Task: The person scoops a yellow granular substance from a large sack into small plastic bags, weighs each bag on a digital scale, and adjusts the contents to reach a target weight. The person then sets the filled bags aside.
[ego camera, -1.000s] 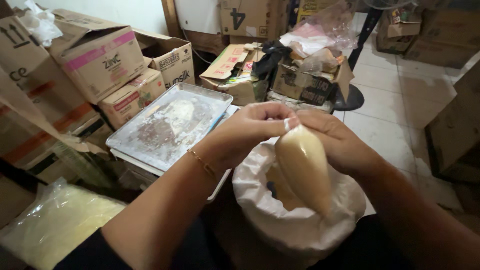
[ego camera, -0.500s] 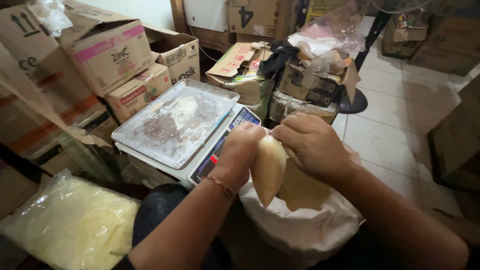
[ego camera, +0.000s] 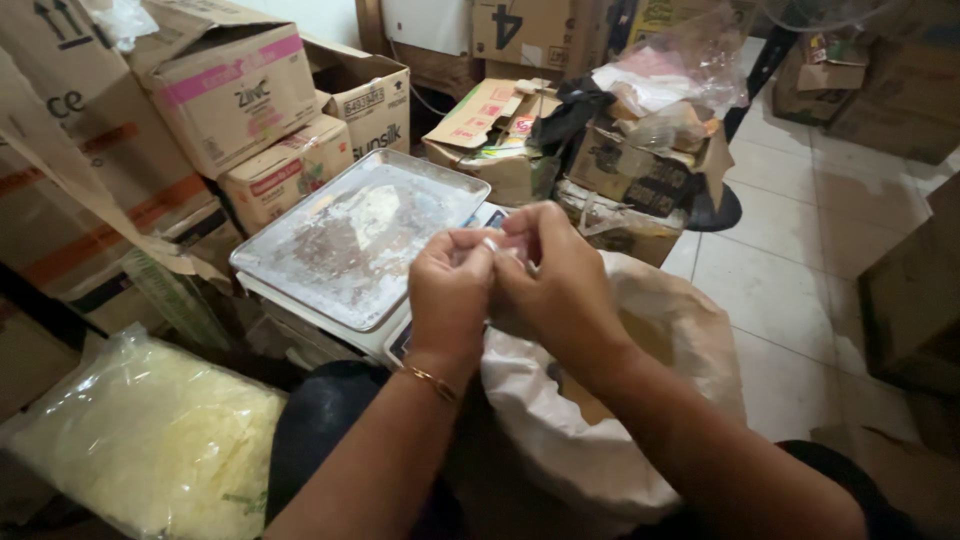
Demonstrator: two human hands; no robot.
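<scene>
Hands meet above the white sack (ego camera: 610,440), and the change since a second ago is plain: the filled pouch that hung below the fingers then, pale and bulging, no longer shows. Now only a scrap of clear plastic (ego camera: 505,250) peeks out between the fingertips, directly over the sack's mouth; the rest of the pouch is hidden behind the hands, so where its body sits cannot be told. The left hand (ego camera: 450,290) and right hand (ego camera: 560,285) are pressed together, fingers pinched shut on that plastic, knuckles touching. This reads as the neck of the pouch being twisted or tied rather than filled.

Just left of the sack stands the scale (ego camera: 360,240), its metal tray dusted with powder and bare of any pouch. Further left of the sack lies a big clear bag (ego camera: 140,440) of yellowish stuff. Cardboard boxes (ego camera: 230,90) crowd behind the scale.
</scene>
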